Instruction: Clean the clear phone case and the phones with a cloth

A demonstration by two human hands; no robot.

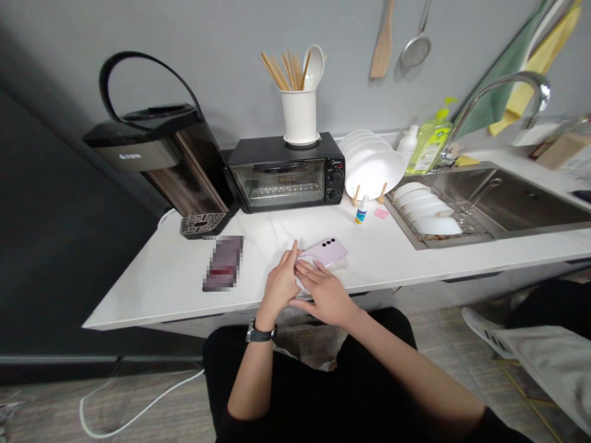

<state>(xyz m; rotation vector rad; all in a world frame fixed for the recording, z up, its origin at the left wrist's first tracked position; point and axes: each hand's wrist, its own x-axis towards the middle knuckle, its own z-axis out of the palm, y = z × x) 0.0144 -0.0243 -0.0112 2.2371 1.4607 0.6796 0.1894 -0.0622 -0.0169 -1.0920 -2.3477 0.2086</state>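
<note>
A lilac phone with several dark camera lenses lies back up near the counter's front edge. My left hand is at its left end, closed around that end, one finger pointing up. My right hand reaches across from the right, fingers pressed over a white wipe that shows between the two hands. The fingers hide most of the wipe and the phone's near end. Clear plastic sticks out under the phone. Behind it stands a small white spray bottle with a blue and yellow label, beside a pink slip.
Left on the counter lie a blurred-out dark phone-shaped item and a tall water dispenser. A toaster oven bears a white utensil holder. White plates stand in a rack beside the sink.
</note>
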